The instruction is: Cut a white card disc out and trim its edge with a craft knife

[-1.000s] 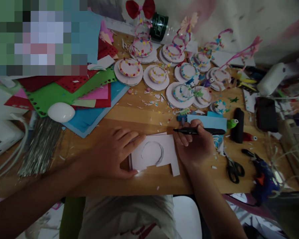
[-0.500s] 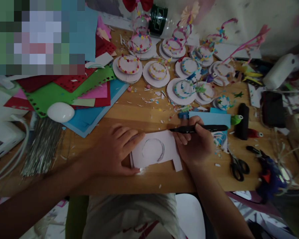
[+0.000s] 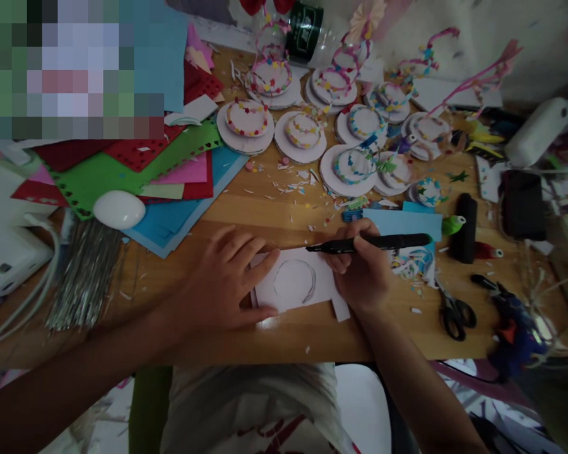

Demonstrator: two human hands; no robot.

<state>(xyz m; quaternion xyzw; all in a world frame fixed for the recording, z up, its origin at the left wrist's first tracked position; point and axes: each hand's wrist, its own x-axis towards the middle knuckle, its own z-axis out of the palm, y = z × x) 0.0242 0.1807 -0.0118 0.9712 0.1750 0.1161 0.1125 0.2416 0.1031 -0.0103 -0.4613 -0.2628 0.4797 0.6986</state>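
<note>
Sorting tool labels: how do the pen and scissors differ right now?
The pen is in the right hand; the scissors lie on the table. The pen is one straight body; the scissors have two looped handles. The pen points left; the scissors' blades point away from the person. Both show black.

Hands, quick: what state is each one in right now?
Left hand: open, on the left end of the white card.
Right hand: closed, holding a black marker.
</note>
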